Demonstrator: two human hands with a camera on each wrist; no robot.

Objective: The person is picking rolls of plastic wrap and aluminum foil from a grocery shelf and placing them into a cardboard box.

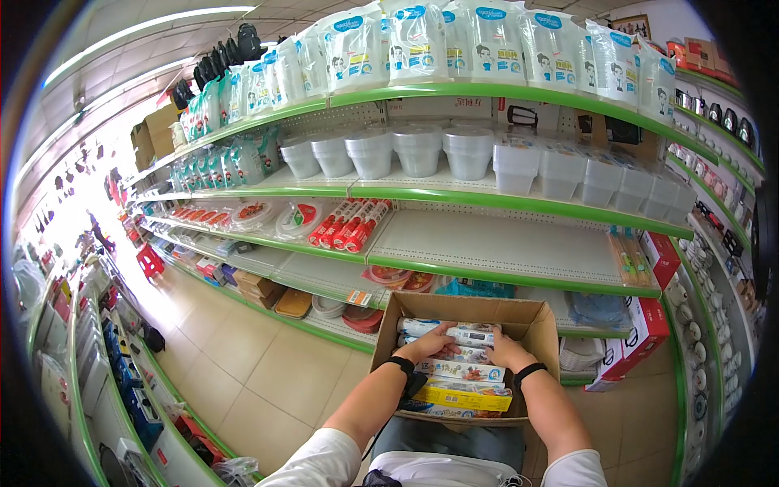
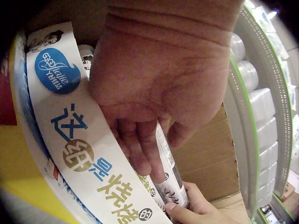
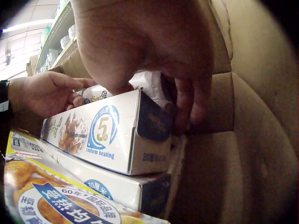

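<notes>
An open cardboard box [image 1: 466, 304] stands in front of me with both hands inside it. My left hand [image 1: 436, 342] and right hand [image 1: 508, 352] grip a white printed roll [image 1: 471, 335] near its two ends. In the left wrist view the left fingers [image 2: 148, 151] reach down at the roll, and the right thumb lies over its far end. The right fingers [image 3: 184, 100] bend down past the roll's end in the right wrist view. Just nearer lies a white printed carton [image 3: 110, 130] marked "Uniform heating". A yellow carton [image 1: 462, 398] lies closer to my body.
Beyond the box, a green-edged shelf [image 1: 503, 276] carries red-wrapped rolls [image 1: 349, 225] and wooden sticks. Higher tiers hold plastic tubs [image 1: 418, 150] and bagged cups [image 1: 418, 40]. A red and white carton [image 1: 637, 341] stands at right. Tiled floor [image 1: 268, 390] stretches left towards another shelf.
</notes>
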